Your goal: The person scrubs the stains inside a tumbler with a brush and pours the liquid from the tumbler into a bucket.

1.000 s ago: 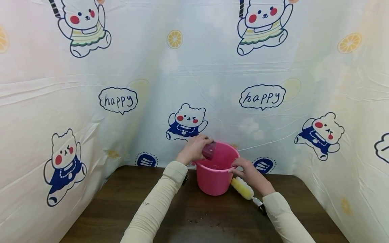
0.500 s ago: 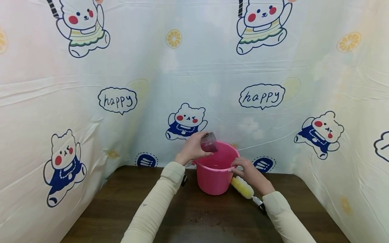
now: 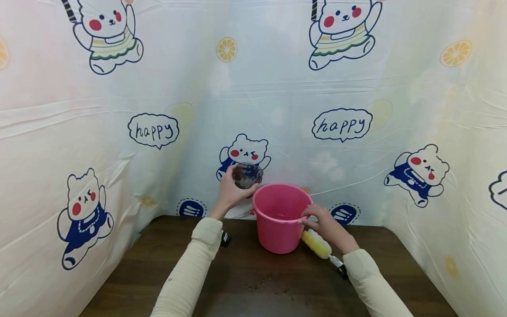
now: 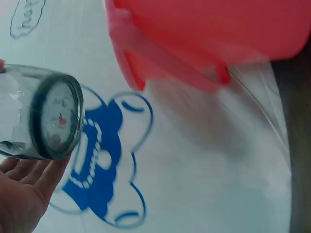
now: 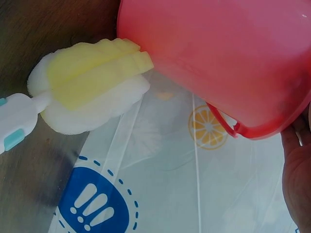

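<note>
My left hand holds a clear drinking glass in the air, left of the pink bucket and a little above its rim. Fingers and thumb curl round the glass; its thick base shows in the left wrist view. A little clear liquid seems to lie at the bottom of the bucket. The bucket stands upright on the dark wooden table. My right hand grips its right rim, fingers over the edge and thumb outside. In the right wrist view only part of that hand shows, beside the rim.
A sponge bottle brush, yellow and white, lies against the bucket's right side, its white handle toward my right forearm. Water drops dot the table in front. A printed curtain hangs close behind the bucket.
My left hand has brought the glass from tipped over the bucket's mouth up and left, out past the rim, turning it more upright. The right hand and bucket stay put.
</note>
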`<state>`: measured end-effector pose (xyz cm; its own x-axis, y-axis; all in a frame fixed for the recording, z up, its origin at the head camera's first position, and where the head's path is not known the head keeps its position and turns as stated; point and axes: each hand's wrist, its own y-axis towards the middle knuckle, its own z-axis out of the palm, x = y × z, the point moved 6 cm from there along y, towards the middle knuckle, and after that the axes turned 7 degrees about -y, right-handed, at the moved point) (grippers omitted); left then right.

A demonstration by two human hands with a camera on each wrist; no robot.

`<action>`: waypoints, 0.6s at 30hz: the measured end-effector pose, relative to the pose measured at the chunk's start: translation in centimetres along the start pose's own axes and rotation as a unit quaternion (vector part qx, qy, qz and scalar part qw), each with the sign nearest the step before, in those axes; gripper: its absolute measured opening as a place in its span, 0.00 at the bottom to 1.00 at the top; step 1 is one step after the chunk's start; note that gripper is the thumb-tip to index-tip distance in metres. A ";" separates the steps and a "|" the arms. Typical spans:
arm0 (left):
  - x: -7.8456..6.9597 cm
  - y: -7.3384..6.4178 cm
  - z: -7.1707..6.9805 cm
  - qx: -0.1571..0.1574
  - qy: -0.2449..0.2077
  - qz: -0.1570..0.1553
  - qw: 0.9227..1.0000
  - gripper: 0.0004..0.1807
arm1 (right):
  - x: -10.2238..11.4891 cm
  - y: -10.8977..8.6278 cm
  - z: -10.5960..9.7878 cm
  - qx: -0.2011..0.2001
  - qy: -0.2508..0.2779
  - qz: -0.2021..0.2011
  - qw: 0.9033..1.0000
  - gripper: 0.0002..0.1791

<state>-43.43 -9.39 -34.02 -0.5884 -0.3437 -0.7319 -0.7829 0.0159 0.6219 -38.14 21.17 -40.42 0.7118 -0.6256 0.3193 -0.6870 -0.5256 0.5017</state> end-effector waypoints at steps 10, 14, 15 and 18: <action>5.1 -3.1 -3.5 -0.020 -0.022 -0.101 0.994 0.44 | 0.0 -0.2 -0.1 -0.003 -0.003 -0.005 1.000 0.04; 7.4 -4.7 -3.5 0.002 -0.014 -0.139 0.990 0.47 | -0.1 -0.1 0.0 -0.004 -0.003 -0.002 1.000 0.04; 7.9 -5.1 -3.4 0.009 -0.015 -0.148 0.989 0.48 | -0.1 -0.1 0.0 -0.004 -0.004 -0.001 1.000 0.04; 9.3 -6.5 -3.0 0.024 -0.017 -0.172 0.985 0.50 | -0.1 -0.1 0.1 -0.003 -0.002 0.003 1.000 0.05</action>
<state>-43.21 -15.48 -44.06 -0.2925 -0.3052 -0.9063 -0.9453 -0.0510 0.3222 -38.21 21.24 -40.57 0.7074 -0.6311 0.3184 -0.6899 -0.5185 0.5051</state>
